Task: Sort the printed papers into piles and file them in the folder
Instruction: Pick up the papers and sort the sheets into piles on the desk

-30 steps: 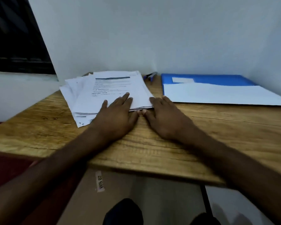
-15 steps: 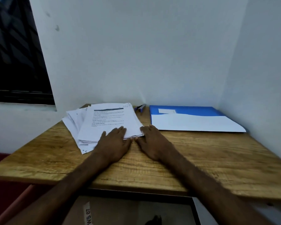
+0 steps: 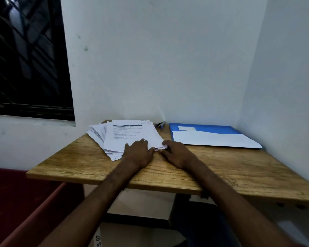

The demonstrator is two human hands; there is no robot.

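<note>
A loose, fanned stack of printed papers [image 3: 128, 135] lies at the back left of the wooden table [image 3: 221, 168]. My left hand [image 3: 138, 153] rests flat on the stack's near edge, fingers straight. Just right of the stack's near right corner, my right hand [image 3: 176, 154] lies palm down on the table, its fingertips touching that corner. A blue folder [image 3: 203, 128] lies open at the back right, with a white pocket sheet [image 3: 214, 139] across its front.
A blue stapler or pen-like item [image 3: 161, 124] lies between the stack and the folder by the back wall. White walls close the table at the back and right. A dark window [image 3: 25, 56] is on the left. A red seat [image 3: 16, 202] sits below left.
The camera has tilted up and drawn back, so the table looks smaller and farther away. Both hands stay at the stack's near edge; the papers and folder have not moved.
</note>
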